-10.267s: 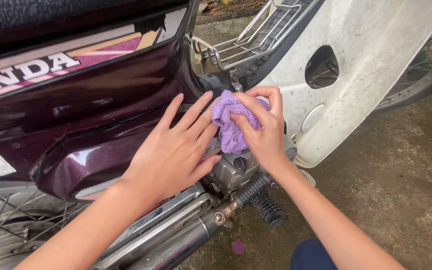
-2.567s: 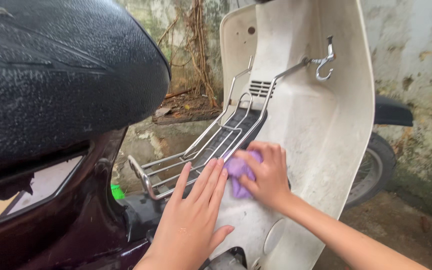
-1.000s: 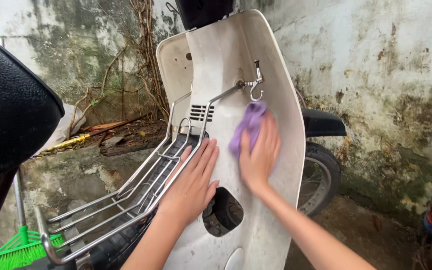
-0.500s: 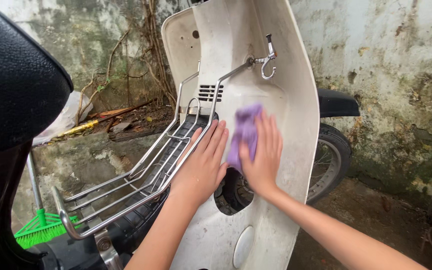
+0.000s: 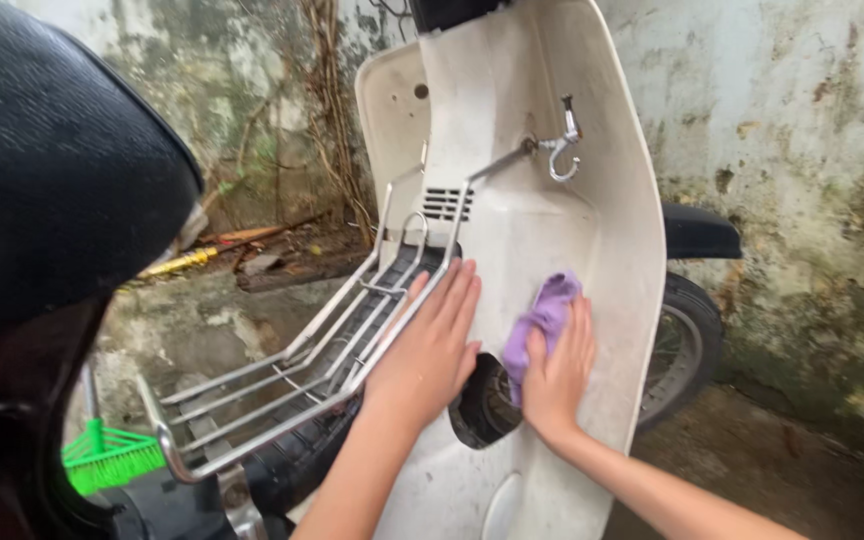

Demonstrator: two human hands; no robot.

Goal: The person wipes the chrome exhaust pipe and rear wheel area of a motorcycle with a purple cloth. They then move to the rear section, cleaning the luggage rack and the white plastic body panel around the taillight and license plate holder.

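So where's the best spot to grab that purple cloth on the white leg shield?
Probably the bunched upper end of the purple cloth, coming from above. It sticks out free past the fingertips of the right hand, which presses the lower part flat against the white plastic leg shield.

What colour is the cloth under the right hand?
Purple; the cloth shows best in the head view.
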